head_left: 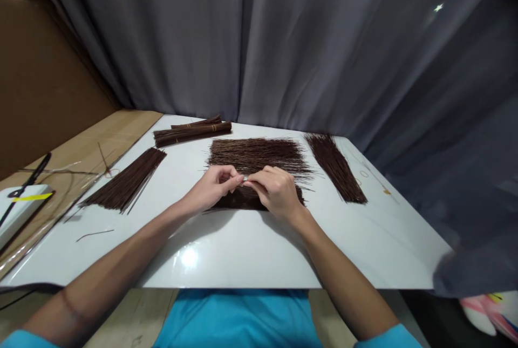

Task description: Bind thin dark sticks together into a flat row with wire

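head view: my left hand and right hand meet fingertip to fingertip, pinched on a small pale band over the near edge of the middle stick pile on the white surface. sticks look thin, light, brittle; best gripped mid-bundle.

Light falls from overhead, bright and even on the white table, with a round glare spot near its front edge. Soft shadows lie under the left hand and right hand. The curtain behind is dim. Wide-angle distortion bends the edges; the near right corner is blurred
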Tool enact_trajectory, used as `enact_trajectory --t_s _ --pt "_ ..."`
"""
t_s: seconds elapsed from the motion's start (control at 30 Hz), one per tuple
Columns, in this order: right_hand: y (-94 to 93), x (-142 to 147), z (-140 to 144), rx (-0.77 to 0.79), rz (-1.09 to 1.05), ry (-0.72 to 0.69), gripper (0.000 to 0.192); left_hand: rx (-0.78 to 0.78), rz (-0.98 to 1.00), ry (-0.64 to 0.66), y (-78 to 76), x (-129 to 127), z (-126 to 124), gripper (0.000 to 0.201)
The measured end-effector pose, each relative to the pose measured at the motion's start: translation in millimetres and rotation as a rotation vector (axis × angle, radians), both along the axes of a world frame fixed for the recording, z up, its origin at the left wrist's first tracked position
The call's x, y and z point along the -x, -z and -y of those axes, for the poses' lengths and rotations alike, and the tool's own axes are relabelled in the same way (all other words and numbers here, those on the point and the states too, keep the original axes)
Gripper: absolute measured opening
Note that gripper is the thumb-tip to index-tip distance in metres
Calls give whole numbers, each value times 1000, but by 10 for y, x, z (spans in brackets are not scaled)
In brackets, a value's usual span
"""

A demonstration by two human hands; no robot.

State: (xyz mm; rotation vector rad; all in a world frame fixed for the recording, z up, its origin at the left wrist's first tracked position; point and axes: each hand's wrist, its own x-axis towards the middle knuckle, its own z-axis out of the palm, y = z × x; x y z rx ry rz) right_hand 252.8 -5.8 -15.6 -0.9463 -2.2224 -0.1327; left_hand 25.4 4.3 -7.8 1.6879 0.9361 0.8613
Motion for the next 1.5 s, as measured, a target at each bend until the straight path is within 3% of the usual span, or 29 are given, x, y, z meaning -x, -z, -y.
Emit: enact_trajectory --t_s 0.3,0.5,0.67,0.97,1.33,1.5 --pt "-34 -28 -12 -18 -38 -73 22 28 -28 31 -55 45 -1 39" --pt "2 -39 -17 -1 -102 133 37 29 -22 -22 -29 77 -22 40" --pt "40 -69 -57 14 -139 166 49 -64 -96 -15 -31 68 -13 36" --pt "55 -142 -115 98 -200 115 47 -368 -286 29 -98 18 76 31" --pt "54 -111 -101 156 -253 138 50 -504 -423 -16 44 -11 53 33" --pt "67 -99 -104 190 -254 146 50 -610 -474 -3 163 -11 29 22"
